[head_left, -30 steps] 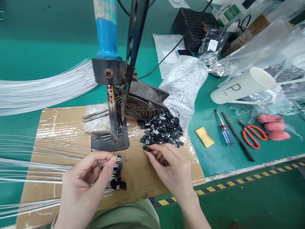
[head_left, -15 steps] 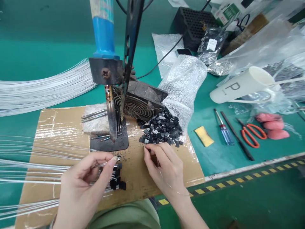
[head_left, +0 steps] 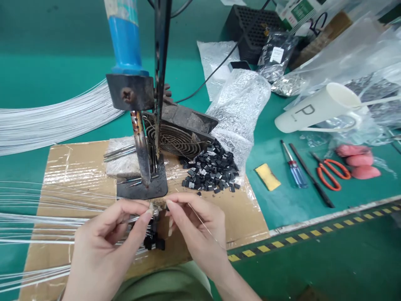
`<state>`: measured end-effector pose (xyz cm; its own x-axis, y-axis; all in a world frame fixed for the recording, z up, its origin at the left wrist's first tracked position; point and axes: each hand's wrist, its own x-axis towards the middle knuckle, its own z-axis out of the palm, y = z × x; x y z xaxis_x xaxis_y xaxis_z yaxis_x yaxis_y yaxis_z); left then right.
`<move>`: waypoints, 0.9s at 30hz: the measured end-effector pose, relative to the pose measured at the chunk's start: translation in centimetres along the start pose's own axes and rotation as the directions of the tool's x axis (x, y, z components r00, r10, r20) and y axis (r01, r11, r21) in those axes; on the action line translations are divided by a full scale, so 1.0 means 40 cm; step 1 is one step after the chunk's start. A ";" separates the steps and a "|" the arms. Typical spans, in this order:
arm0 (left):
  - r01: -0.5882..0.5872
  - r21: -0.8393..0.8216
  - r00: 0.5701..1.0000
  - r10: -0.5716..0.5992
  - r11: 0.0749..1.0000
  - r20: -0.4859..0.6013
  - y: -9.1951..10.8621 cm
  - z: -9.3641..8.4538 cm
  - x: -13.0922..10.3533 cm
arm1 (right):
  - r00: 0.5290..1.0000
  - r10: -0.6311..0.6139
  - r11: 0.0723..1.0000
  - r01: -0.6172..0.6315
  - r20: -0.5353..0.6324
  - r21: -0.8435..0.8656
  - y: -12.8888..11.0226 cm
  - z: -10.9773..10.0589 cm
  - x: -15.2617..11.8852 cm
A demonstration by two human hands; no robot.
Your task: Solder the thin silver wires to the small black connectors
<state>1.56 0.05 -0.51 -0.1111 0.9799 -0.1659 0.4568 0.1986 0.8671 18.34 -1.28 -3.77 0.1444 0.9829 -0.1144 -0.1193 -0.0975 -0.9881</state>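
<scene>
My left hand [head_left: 109,242] pinches the end of a thin white wire between thumb and forefinger, over the cardboard. Close to its right, my right hand [head_left: 197,234] is closed with thumb and forefinger together, holding a thin strand of solder wire [head_left: 205,228] that trails back over the hand. Whether a small piece also sits in its fingertips cannot be made out. Beneath the left fingertips lie white wires [head_left: 40,219] with black connectors [head_left: 154,242] on their ends. A heap of loose black connectors [head_left: 213,169] lies behind my right hand.
A blue-handled soldering iron [head_left: 127,46] points down from a stand over a black plate [head_left: 147,190]. Behind are a dusty fan [head_left: 178,140] and a wire bundle [head_left: 56,115]. To the right lie a yellow sponge [head_left: 267,177], screwdriver [head_left: 296,171], orange-handled pliers [head_left: 332,173] and mug [head_left: 316,108].
My right hand has moved left from the connector heap to beside my left fingertips. My left hand keeps its pinch. The view has shifted slightly.
</scene>
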 end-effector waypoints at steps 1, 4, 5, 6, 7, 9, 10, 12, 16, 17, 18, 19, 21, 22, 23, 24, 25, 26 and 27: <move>0.000 -0.030 1.000 0.001 1.000 0.016 0.004 -0.001 0.002 | 1.000 0.007 1.000 -0.007 0.015 0.019 -0.002 0.003 0.003; 0.033 -0.107 0.998 -0.028 0.994 0.053 0.012 -0.004 0.007 | 0.998 -0.011 0.999 0.009 0.067 0.031 -0.010 0.002 0.007; 0.043 -0.123 0.997 -0.036 0.991 0.063 0.014 -0.005 0.008 | 0.996 -0.021 0.999 0.018 0.085 0.032 -0.013 0.001 0.008; 0.045 -0.132 0.997 -0.036 0.990 0.073 0.014 -0.005 0.009 | 0.995 -0.028 0.999 0.025 0.099 0.032 -0.015 0.000 0.008; 0.041 -0.135 0.996 -0.031 0.990 0.078 0.015 -0.005 0.010 | 0.994 -0.032 0.999 0.029 0.104 0.033 -0.016 0.000 0.008; 0.029 -0.137 0.996 -0.017 0.990 0.091 0.017 -0.005 0.011 | 0.994 -0.035 0.999 0.032 0.101 0.023 -0.017 0.001 0.007; 0.023 -0.137 0.996 -0.011 0.990 0.092 0.018 -0.005 0.012 | 0.995 -0.032 0.999 0.030 0.097 0.015 -0.016 0.003 0.007; 0.025 -0.133 0.996 -0.013 0.991 0.087 0.019 -0.005 0.014 | 0.996 -0.028 1.000 0.027 0.088 0.006 -0.015 0.007 0.006; 0.033 -0.128 0.997 -0.024 0.991 0.071 0.021 -0.005 0.014 | 0.997 -0.034 0.999 0.033 0.074 0.019 -0.013 0.014 0.006; 0.033 -0.131 0.997 -0.023 0.991 0.072 0.021 -0.005 0.014 | 0.997 -0.034 0.999 0.032 0.072 0.020 -0.013 0.014 0.006; 0.032 -0.134 0.997 -0.023 0.991 0.070 0.021 -0.005 0.014 | 0.997 -0.032 0.999 0.031 0.071 0.020 -0.013 0.015 0.007; 0.032 -0.135 0.997 -0.023 0.990 0.067 0.022 -0.005 0.014 | 0.997 -0.029 0.999 0.028 0.071 0.019 -0.013 0.015 0.007; 0.037 -0.144 0.998 -0.028 0.989 0.064 0.023 -0.003 0.015 | 0.997 -0.027 0.999 0.025 0.071 0.020 -0.011 0.015 0.008; 0.040 -0.152 0.997 -0.030 0.988 0.065 0.024 -0.001 0.016 | 0.997 -0.027 0.999 0.026 0.071 0.020 -0.010 0.015 0.008; 0.038 -0.162 0.997 -0.027 0.986 0.069 0.026 0.001 0.018 | 0.997 -0.029 0.999 0.027 0.068 0.021 -0.010 0.015 0.008; 0.037 -0.170 0.997 -0.025 0.985 0.071 0.027 0.003 0.020 | 0.997 -0.030 0.999 0.028 0.068 0.021 -0.009 0.015 0.007; 0.036 -0.174 0.997 -0.024 0.984 0.072 0.028 0.005 0.023 | 0.997 -0.031 0.999 0.030 0.067 0.022 -0.008 0.015 0.007; 0.034 -0.174 0.997 -0.023 0.984 0.069 0.030 0.008 0.025 | 0.997 -0.034 0.999 0.033 0.067 0.021 -0.006 0.014 0.005; 0.033 -0.173 0.998 -0.022 0.984 0.065 0.031 0.010 0.028 | 0.997 -0.033 0.999 0.032 0.070 0.013 -0.005 0.013 0.004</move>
<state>2.37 1.39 0.20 -0.0630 0.9746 -0.2148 0.2930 0.2239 0.9295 17.88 -1.03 -3.54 0.0793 0.9941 -0.0745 -0.1278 -0.0640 -0.9897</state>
